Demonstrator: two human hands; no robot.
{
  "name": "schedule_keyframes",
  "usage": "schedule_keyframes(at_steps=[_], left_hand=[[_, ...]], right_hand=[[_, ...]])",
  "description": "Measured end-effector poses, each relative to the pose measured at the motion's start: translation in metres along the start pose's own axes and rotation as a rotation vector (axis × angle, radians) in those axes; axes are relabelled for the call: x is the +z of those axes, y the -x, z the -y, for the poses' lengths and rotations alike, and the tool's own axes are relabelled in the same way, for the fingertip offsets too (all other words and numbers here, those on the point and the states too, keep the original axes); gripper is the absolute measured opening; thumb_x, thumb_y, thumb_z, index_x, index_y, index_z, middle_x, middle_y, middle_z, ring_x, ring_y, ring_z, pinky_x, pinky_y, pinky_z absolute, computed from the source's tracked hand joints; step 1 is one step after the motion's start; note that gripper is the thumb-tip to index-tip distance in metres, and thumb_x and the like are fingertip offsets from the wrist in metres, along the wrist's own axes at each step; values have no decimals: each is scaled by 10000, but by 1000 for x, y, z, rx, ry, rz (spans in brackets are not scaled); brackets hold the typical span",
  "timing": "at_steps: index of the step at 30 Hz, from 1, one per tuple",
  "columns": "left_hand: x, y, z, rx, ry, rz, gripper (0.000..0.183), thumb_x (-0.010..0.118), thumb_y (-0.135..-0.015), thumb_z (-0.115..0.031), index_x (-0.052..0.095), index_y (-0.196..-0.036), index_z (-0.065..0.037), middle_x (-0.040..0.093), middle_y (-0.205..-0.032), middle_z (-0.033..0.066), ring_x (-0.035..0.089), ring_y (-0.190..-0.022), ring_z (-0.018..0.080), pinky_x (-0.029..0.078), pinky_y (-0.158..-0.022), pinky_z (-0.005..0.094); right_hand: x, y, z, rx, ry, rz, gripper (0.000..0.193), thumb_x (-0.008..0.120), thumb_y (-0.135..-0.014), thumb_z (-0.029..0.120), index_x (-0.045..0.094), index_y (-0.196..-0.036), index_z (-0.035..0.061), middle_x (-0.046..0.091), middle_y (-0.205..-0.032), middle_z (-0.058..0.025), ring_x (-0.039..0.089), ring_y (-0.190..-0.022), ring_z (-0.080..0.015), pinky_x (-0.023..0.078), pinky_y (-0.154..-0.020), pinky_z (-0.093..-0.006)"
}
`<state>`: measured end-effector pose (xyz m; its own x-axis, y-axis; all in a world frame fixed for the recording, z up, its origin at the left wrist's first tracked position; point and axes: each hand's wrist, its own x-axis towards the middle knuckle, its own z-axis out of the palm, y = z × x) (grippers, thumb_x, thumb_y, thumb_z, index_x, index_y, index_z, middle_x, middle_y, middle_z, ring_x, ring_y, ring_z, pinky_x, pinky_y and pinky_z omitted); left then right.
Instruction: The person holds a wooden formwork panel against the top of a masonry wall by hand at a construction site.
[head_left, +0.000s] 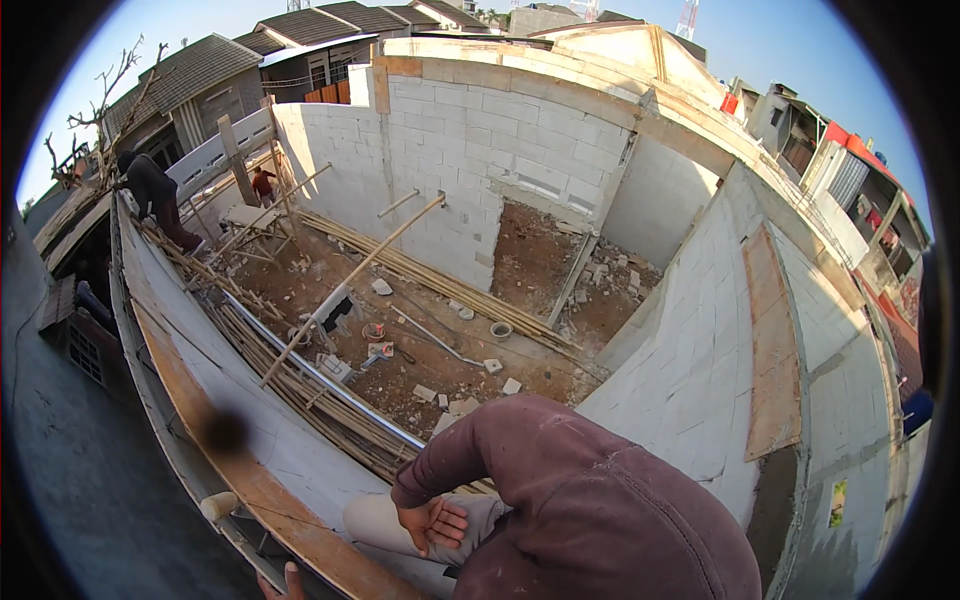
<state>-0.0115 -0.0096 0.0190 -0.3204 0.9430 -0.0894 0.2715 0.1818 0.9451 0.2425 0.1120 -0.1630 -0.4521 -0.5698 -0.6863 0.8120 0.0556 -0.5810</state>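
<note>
Our right hand lies over our knee with its palm turned up, its fingers a bit bent and the thumb apart from them. Our left hand peeks in at the bottom edge, and we see just a thumb and a bit of finger, a little apart. Most of it is cut off, so we cannot tell if it grips something. It is right by the low end of a long brown board, which runs along the top of the wall on our left side, with its near end just left of our knee. A round wooden stub pokes up beside the board. Our brown sleeve has small pale specks on it. Down below us is a dirt floor with bits of broken block. One long pole leans across the room, and a shiny pipe lies near many thin poles. A small bucket stands on the dirt. More long poles lie near the big white block wall. Far off on the left, one person in dark clothes bends over, and a person in red is lower down.
</note>
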Motion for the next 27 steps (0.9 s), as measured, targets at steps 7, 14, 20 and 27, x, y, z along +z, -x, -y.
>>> schedule_keyframes(at_steps=[7, 14, 20, 27], left_hand=[[2, 3, -8, -23, -72, -24, 680, 746, -1002, -331, 508, -1463, 109, 622, -1387, 253, 600, -1212, 325, 473, -1042, 416], [-15, -21, 40, -36, -2, -21, 651, 716, -1016, -285, 463, -1501, 67, 620, -1376, 225, 610, -1220, 302, 489, -1043, 400], [4, -1, -7, -6, -144, -30, 712, 729, -1006, -390, 501, -1498, 72, 616, -1412, 279, 598, -1257, 367, 469, -1068, 442], [-5, -16, 39, 4, 81, -8, 579, 701, -1026, -244, 480, -1483, 36, 640, -1322, 153, 613, -1158, 229, 494, -1007, 356]], right_hand=[[10, 2, 2, -6, -16, -54, 1041, 272, -962, 861, 720, -1162, -57, 762, -1013, -224, 764, -885, -354, 621, -810, -535], [20, 5, 13, 6, -1, -120, 1082, 246, -946, 886, 723, -1148, -65, 759, -1002, -229, 762, -884, -361, 621, -811, -536], [30, 8, 7, 49, 7, -168, 1118, 223, -933, 907, 726, -1136, -71, 756, -992, -233, 760, -884, -366, 621, -812, -537], [34, 16, 13, 75, 22, -203, 1160, 197, -917, 931, 729, -1123, -79, 753, -980, -238, 757, -884, -373, 621, -813, -538]])
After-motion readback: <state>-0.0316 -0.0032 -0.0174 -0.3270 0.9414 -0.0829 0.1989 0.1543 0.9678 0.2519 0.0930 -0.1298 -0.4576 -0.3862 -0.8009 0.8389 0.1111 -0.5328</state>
